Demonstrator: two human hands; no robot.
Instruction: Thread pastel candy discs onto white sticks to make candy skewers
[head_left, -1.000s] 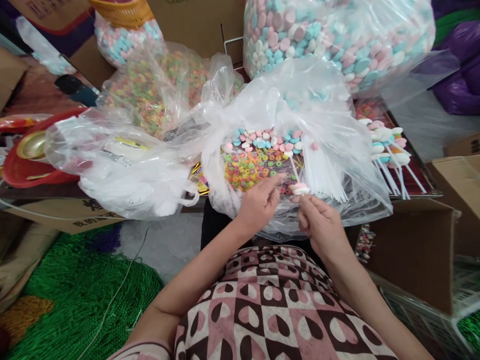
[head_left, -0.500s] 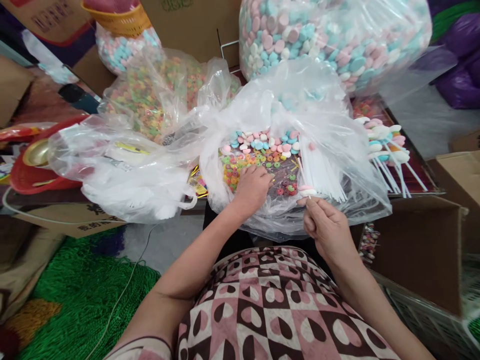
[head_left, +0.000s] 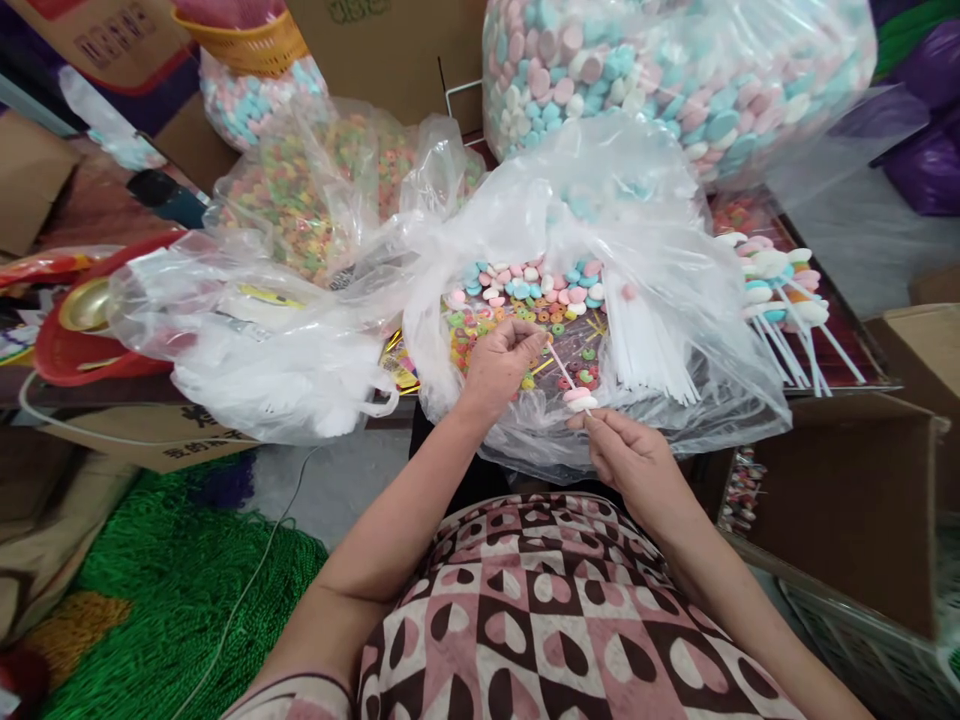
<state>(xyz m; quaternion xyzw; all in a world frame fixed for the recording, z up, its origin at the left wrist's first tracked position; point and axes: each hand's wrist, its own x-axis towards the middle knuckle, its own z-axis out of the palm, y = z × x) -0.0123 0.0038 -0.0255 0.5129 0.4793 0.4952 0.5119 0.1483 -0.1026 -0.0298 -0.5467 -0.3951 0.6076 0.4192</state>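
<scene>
My right hand (head_left: 628,448) pinches the lower part of a thin white stick (head_left: 562,366), which slants up to the left. Pink and white marshmallows (head_left: 580,399) are threaded on it just above those fingertips. At the stick's upper tip, my left hand (head_left: 505,362) is closed in a pinch on a small orange gummy ring, mostly hidden by the fingers. Loose gummy rings (head_left: 556,312) lie around this hand on the plastic sheet. Behind them is a row of pink, blue and white marshmallows (head_left: 536,282). A bundle of white sticks (head_left: 646,345) lies to the right.
Finished marshmallow skewers (head_left: 780,290) are piled at the table's right end. Big clear bags of marshmallows (head_left: 675,80) and gummy rings (head_left: 322,180) stand behind. A red basin (head_left: 64,345) is at left, an open cardboard box (head_left: 840,500) at lower right.
My left hand has lifted from the loose gummy rings to the stick's tip, pinching a ring. My right hand has moved left with the stick and its marshmallows, tilting it toward the left hand.
</scene>
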